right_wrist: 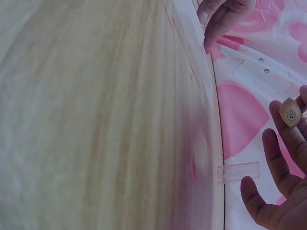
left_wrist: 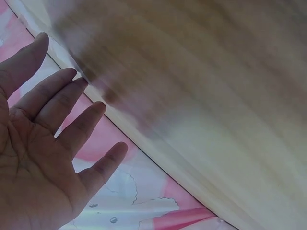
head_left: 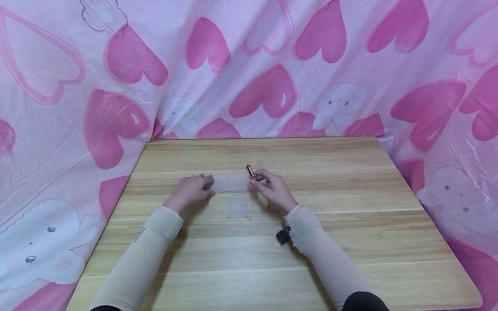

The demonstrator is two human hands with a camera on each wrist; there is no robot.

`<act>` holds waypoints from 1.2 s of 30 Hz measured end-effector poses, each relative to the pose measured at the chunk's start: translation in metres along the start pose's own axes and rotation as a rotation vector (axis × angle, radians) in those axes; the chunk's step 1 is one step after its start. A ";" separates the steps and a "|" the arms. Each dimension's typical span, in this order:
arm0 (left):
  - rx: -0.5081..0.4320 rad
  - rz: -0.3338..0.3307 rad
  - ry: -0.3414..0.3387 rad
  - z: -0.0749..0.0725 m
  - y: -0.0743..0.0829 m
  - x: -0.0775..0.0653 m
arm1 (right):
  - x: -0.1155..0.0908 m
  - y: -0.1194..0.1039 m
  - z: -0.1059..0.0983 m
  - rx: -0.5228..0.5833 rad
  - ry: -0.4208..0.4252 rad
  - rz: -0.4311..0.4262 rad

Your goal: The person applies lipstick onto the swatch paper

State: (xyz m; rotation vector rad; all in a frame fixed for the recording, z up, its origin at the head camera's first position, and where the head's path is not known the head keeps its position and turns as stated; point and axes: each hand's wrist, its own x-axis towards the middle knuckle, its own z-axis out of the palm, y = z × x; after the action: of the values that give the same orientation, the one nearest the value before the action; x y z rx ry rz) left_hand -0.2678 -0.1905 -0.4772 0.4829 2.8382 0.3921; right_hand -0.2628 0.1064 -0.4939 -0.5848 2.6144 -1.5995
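Note:
My right hand [head_left: 272, 190] holds a lipstick [head_left: 250, 171] between thumb and fingers, its red tip pointing up above a gold tube. In the right wrist view the gold, diamond-shaped base of the lipstick [right_wrist: 290, 113] faces the camera. A thin whitish sheet [head_left: 231, 182] lies under and beside the lipstick. At its left end, the fingertips of my left hand [head_left: 192, 190] rest on it, fingers loosely extended. The left wrist view shows this hand's palm [left_wrist: 36, 163] with its fingers spread. Just below the strip lies a small translucent square [head_left: 237, 207].
A clear pinkish cap [head_left: 259, 164] stands behind the right hand. A few tiny reddish specks dot the wooden table [head_left: 350, 242] near the square. A black camera [head_left: 283, 236] is strapped at the right wrist. Pink heart-patterned cloth [head_left: 264, 90] hangs around the table's far edge and sides.

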 end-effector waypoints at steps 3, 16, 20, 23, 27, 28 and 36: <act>0.009 -0.004 -0.005 0.001 0.002 -0.002 | 0.001 -0.001 0.000 -0.007 -0.009 0.006; 0.021 -0.029 0.003 0.007 0.007 -0.004 | 0.003 -0.007 0.005 -0.037 -0.046 0.025; -0.008 -0.044 -0.010 0.007 0.006 -0.005 | 0.006 -0.009 0.009 -0.038 -0.045 0.059; -0.035 -0.048 -0.015 0.007 0.006 -0.005 | 0.008 -0.009 0.013 -0.063 -0.041 0.077; -0.052 -0.036 -0.006 0.008 0.006 -0.004 | 0.013 -0.009 0.018 -0.126 -0.057 0.100; -0.055 -0.033 -0.003 0.008 0.005 -0.004 | 0.014 -0.009 0.019 -0.138 -0.061 0.103; -0.075 -0.035 -0.001 0.009 0.004 0.000 | 0.024 -0.016 0.020 -0.212 -0.090 0.070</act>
State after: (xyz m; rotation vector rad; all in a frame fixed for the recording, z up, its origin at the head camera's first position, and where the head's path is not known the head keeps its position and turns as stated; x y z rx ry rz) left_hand -0.2642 -0.1847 -0.4844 0.4177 2.8153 0.4897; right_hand -0.2761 0.0748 -0.4855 -0.5530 2.7227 -1.2559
